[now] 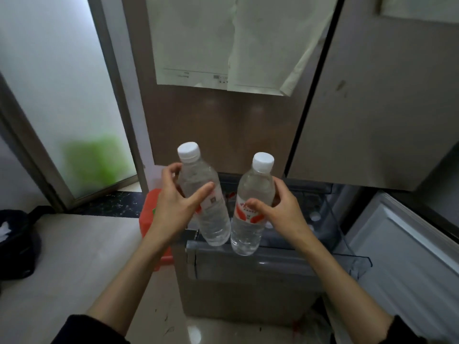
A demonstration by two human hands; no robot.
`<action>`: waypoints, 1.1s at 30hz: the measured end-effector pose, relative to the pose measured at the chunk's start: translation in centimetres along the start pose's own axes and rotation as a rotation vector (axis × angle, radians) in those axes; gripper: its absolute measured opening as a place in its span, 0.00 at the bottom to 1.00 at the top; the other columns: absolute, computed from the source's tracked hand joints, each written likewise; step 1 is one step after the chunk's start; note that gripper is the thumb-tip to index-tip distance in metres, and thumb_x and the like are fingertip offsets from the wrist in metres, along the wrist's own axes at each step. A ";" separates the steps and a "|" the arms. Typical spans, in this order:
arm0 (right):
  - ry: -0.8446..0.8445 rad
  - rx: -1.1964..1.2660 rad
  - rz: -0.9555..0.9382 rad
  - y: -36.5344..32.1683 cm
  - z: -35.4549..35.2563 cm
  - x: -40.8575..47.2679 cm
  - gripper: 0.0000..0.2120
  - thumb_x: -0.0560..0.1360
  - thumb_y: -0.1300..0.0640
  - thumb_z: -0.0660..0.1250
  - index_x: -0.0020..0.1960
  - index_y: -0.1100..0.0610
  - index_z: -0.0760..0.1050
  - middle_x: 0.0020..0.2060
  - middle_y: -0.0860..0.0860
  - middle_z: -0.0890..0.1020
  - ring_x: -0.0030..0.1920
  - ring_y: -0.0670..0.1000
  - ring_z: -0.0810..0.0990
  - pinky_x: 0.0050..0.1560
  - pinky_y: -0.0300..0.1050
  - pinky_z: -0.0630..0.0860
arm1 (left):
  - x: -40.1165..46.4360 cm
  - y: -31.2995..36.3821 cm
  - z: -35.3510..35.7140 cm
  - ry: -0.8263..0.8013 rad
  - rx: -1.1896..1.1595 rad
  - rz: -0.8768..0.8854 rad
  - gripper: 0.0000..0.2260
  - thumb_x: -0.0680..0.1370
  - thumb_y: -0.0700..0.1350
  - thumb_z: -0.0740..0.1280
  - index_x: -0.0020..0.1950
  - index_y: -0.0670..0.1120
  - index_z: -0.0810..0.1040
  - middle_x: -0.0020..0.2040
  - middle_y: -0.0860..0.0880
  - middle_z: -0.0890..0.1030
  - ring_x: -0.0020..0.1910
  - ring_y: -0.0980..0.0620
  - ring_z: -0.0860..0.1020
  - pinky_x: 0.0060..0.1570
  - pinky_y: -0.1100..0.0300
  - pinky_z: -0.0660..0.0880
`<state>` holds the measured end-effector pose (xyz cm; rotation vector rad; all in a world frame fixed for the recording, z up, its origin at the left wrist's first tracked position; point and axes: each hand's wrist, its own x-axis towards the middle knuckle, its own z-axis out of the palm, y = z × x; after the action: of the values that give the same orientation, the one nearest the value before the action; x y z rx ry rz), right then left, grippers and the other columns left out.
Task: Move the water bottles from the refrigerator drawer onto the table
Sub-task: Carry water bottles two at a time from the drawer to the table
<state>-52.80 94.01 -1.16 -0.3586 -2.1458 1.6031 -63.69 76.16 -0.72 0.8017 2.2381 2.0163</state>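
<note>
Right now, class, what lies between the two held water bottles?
Nothing solid. In the head view, the left bottle and right bottle stand apart, and the gap shows only the open refrigerator drawer behind them.

papers (223, 43) taped on door | red bin (149, 214) beside fridge; dark bag (17, 239) left

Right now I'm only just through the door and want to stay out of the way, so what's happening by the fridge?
A person is holding two water bottles above the open refrigerator drawer. The left hand grips the left bottle, the right hand the right bottle. Both bottles are capped and clear of the drawer. At least one more cap shows down inside it. Neither bottle is on the table at the left yet.
</note>
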 end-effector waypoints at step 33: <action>-1.067 0.281 -0.045 -14.4 47.3 -33.0 0.20 0.69 0.40 0.64 0.51 0.53 0.74 0.39 0.49 0.82 0.35 0.43 0.83 0.32 0.31 0.75 | -47.8 3.9 -40.3 1.082 0.224 -0.368 0.26 0.68 0.65 0.63 0.61 0.53 0.67 0.53 0.56 0.76 0.52 0.55 0.78 0.50 0.58 0.75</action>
<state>-46.33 34.99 -4.71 0.8131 -2.4735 2.3368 -34.96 20.66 -5.57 -0.9165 2.7578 2.2766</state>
